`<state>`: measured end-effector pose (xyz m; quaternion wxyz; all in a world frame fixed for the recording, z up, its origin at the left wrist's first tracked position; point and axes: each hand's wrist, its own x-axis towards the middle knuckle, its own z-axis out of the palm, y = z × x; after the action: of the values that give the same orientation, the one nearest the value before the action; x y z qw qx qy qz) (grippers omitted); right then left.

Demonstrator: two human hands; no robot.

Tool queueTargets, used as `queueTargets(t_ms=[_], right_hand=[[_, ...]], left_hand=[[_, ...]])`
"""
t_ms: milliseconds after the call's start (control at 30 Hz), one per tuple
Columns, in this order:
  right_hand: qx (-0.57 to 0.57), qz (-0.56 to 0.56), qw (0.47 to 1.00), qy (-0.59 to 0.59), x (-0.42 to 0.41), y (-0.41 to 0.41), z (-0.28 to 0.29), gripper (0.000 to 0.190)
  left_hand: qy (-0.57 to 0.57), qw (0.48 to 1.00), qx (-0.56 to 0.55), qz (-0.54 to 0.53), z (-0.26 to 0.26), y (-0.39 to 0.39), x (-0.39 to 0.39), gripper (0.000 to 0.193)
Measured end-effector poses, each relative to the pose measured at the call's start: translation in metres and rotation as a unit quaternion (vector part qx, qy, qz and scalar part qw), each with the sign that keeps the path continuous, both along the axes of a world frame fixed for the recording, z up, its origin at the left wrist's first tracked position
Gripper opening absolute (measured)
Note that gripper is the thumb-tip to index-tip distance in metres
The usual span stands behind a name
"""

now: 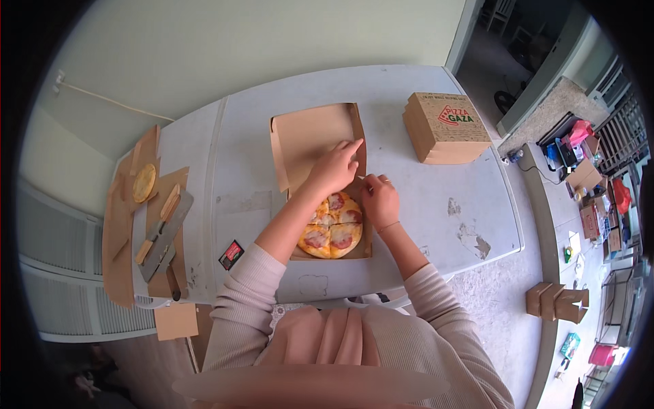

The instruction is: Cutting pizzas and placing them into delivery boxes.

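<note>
An open cardboard pizza box lies on the white table with its lid folded back. In its base rests a pizza with sausage slices and cheese, cut into wedges. My left hand reaches over the inside of the lid near its right edge, fingers apart, index finger extended. Beside the pizza's upper right, my right hand is at the side of the box with fingers bent; a small pale piece shows at its fingertips, but whether it is pinched there is unclear.
Closed pizza boxes are stacked at the back right. A packet lies left of the open box. Farther left, cardboard sheets hold a round flatbread, a rocker blade with wooden handles and another wooden-handled tool.
</note>
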<state>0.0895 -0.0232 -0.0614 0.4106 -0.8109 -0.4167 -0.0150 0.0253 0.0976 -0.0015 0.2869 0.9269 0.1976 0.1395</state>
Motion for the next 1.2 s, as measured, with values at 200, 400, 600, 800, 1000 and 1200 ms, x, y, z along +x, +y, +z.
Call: queueTargets(t_ms=[200,400,600,800,1000,1200], right_hand=[[-0.011,0.030,0.993,-0.115,-0.003,-0.005,-0.004,0.013],[-0.015,0.046,0.997,-0.052,-0.003,-0.009,-0.001,0.014],[0.006,0.095,0.992,0.084,0.010,-0.011,-0.005,0.019],[-0.035,0.111,0.981,0.154,0.006,-0.019,0.009,0.022],[-0.030,0.051,0.970,0.236,0.011,-0.021,0.002,0.020],[0.025,0.021,0.878,0.477,0.014,-0.023,0.004,0.019]], left_hand=[[0.003,0.988,0.154,0.022,0.003,-0.024,0.003,0.066],[0.252,0.950,0.108,0.150,0.014,-0.034,0.005,0.030],[0.232,0.930,-0.218,0.185,-0.003,-0.019,0.009,0.024],[0.189,0.918,-0.293,0.189,-0.005,-0.007,0.013,0.015],[0.226,0.938,-0.207,0.161,0.000,-0.013,0.011,0.014],[0.202,0.961,-0.141,0.123,0.004,-0.027,-0.007,0.012]])
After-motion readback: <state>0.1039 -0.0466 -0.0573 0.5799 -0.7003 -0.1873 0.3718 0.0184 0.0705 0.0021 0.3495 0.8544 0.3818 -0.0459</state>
